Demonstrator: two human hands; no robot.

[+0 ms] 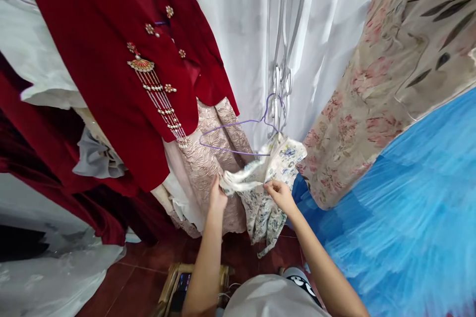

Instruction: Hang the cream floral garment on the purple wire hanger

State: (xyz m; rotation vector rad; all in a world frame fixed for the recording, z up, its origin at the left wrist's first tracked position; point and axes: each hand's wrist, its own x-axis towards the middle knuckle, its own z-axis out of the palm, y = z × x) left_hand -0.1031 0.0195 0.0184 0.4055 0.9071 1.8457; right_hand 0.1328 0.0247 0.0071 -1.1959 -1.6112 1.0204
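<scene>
A white floral garment with a blue and green print hangs by one side from a purple wire hanger. Its other side is off the hanger, drawn out to the left between my hands. My left hand pinches the garment's left edge, just below the hanger's left end. With finger and thumb closed, my right hand grips a lower edge near the garment's middle. The lower part droops in folds beneath my hands. The hanger's hook is up among several white hangers strung against the curtain.
On the left hang a red jacket with beaded ornaments and a pink brocade skirt. A floral dress and a blue tulle skirt fill the right. Below, a wooden stool stands on the red tiled floor.
</scene>
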